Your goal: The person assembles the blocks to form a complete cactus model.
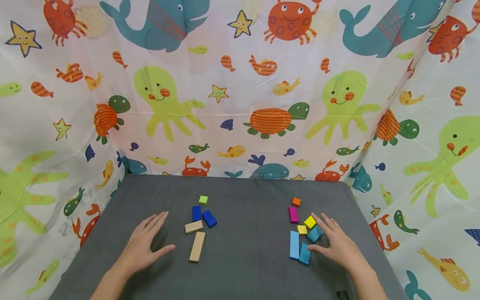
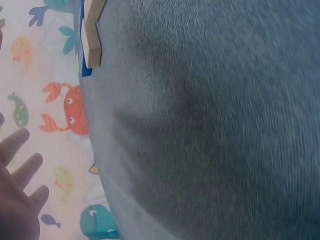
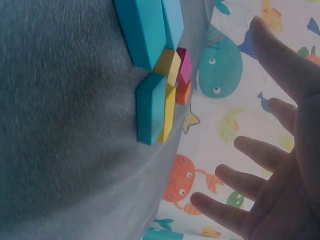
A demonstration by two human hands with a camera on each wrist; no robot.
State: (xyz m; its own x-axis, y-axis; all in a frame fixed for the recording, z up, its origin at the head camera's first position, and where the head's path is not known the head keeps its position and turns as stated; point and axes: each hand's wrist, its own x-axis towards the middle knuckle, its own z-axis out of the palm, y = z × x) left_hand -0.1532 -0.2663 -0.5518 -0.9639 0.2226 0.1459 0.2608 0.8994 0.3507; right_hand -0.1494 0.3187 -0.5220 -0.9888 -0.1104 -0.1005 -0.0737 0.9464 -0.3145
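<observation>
I have fingers wide on both: left hand (image 1: 142, 246) beside the long wooden block (image 1: 197, 247), right hand (image 1: 339, 246) by the teal block (image 1: 315, 234), toward the right edge of the counter (image 1: 247, 266). Nearer the far edge, my right wrist view catches the orange block (image 3: 183, 93); my left doesn't.

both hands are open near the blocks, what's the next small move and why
Probably ease the right hand down and pinch the teal block beside the yellow block: the hand is open and holds nothing, and in the head view that block sits just between its thumb and fingers.
</observation>
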